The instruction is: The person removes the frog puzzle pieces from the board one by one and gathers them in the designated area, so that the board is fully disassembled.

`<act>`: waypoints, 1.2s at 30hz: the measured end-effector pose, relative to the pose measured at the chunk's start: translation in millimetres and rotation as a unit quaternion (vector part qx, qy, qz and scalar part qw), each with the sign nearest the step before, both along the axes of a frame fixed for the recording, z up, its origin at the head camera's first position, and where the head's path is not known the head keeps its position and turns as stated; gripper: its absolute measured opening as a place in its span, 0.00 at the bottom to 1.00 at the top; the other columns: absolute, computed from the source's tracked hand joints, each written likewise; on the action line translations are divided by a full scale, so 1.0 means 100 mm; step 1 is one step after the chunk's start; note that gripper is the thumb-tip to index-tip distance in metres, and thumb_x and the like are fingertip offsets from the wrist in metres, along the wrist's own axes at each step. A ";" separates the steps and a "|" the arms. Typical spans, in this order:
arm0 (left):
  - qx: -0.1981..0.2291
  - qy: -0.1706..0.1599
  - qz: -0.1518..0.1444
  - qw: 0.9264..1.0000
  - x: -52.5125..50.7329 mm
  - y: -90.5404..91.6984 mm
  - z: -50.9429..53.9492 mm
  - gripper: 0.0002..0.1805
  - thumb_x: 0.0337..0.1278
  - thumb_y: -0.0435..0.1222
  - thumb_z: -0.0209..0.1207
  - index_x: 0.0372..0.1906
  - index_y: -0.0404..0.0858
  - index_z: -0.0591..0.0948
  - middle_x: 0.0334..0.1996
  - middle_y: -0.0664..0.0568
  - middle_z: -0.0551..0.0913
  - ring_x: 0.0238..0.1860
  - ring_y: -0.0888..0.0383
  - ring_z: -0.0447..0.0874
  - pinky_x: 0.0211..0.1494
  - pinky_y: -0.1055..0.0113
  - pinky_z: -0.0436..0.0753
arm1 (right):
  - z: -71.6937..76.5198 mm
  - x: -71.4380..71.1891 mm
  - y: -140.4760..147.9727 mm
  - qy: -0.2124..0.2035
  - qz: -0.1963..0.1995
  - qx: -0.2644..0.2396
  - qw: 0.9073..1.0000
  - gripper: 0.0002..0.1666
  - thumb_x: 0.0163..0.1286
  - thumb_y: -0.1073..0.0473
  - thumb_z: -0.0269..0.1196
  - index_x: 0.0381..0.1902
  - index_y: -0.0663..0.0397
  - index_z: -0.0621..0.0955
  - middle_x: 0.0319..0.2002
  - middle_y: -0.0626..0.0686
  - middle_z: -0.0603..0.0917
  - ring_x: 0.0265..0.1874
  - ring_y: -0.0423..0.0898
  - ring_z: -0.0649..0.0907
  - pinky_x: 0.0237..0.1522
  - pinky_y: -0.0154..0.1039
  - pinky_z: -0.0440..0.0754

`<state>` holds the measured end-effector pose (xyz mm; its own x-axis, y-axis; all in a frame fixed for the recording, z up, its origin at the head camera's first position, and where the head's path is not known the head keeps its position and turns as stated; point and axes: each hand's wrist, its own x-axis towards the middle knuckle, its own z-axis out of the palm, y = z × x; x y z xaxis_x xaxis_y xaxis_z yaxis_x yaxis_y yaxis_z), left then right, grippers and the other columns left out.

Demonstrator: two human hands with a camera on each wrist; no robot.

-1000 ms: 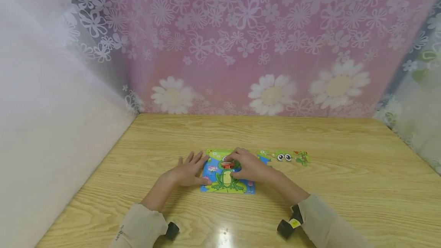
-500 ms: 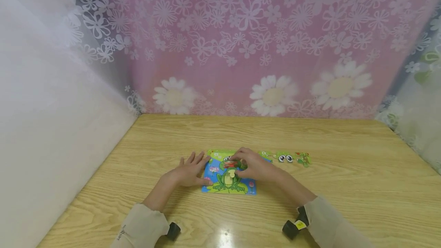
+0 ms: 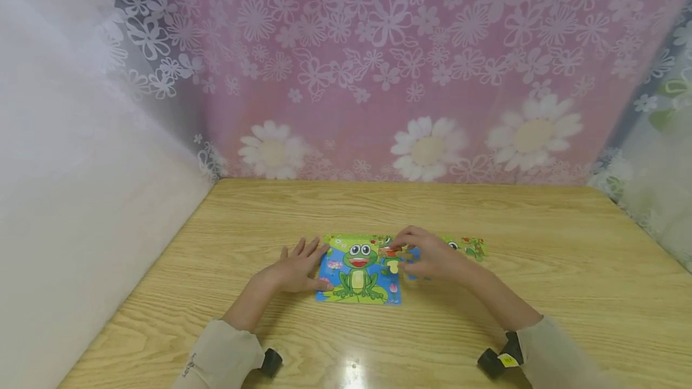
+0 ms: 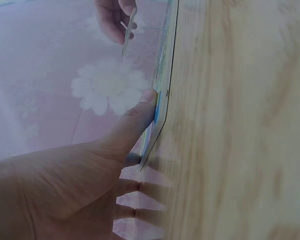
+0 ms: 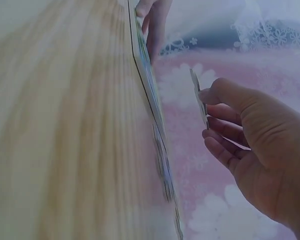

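A frog picture board (image 3: 358,284) lies flat on the table. Its left edge is under the spread fingers and thumb of my left hand (image 3: 296,270), whose thumb also rests on the board's edge in the left wrist view. Just above the board's right side, my right hand (image 3: 432,255) pinches a puzzle piece (image 3: 392,260) showing a red mouth and part of a yellow belly. In the right wrist view the piece (image 5: 199,100) is held between thumb and fingertips, raised off the table.
Right of the board lie loose pieces: a blue one (image 3: 414,255) partly behind my right hand, one with eyes (image 3: 452,245) partly covered, and a green one with red spots (image 3: 476,247). A flowered cloth (image 3: 346,107) hangs behind the table (image 3: 259,209).
My right hand has moved right with the piece, from over the frog's middle to the board's right side, uncovering the frog's face. My left hand has stayed in place.
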<state>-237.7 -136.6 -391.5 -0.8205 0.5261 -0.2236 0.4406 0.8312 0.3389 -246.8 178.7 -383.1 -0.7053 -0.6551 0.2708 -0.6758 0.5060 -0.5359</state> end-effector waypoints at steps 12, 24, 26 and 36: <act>0.007 -0.006 0.000 1.000 0.01 0.00 0.03 0.48 0.54 0.58 0.55 0.72 0.39 0.49 0.71 0.40 0.40 0.68 0.40 0.30 0.61 0.36 0.36 | 0.02 0.10 0.53 0.006 -0.042 -0.004 0.999 0.17 0.56 0.67 0.66 0.45 0.56 0.81 0.46 0.49 0.75 0.42 0.50 0.76 0.39 0.49 0.76; 0.015 -0.006 0.000 1.000 0.04 0.01 0.05 0.48 0.55 0.56 0.56 0.72 0.38 0.49 0.71 0.39 0.41 0.68 0.38 0.32 0.61 0.36 0.37 | -0.07 0.15 0.92 0.024 -0.058 0.005 0.998 0.17 0.54 0.69 0.68 0.43 0.56 0.81 0.44 0.50 0.76 0.42 0.49 0.77 0.39 0.47 0.77; 0.013 -0.004 0.000 1.000 0.04 0.00 0.04 0.48 0.55 0.57 0.55 0.72 0.38 0.49 0.71 0.39 0.42 0.68 0.38 0.32 0.60 0.35 0.37 | -0.09 0.15 0.94 0.023 -0.056 0.008 0.998 0.17 0.54 0.68 0.68 0.43 0.56 0.81 0.44 0.50 0.75 0.41 0.49 0.77 0.38 0.47 0.77; 0.023 -0.004 -0.001 1.000 0.04 0.01 0.04 0.48 0.55 0.57 0.56 0.72 0.38 0.49 0.70 0.38 0.42 0.68 0.38 0.32 0.60 0.35 0.37 | -0.17 0.14 1.03 -0.039 -0.062 0.028 0.997 0.17 0.56 0.66 0.67 0.44 0.52 0.81 0.46 0.51 0.74 0.49 0.58 0.73 0.45 0.52 0.75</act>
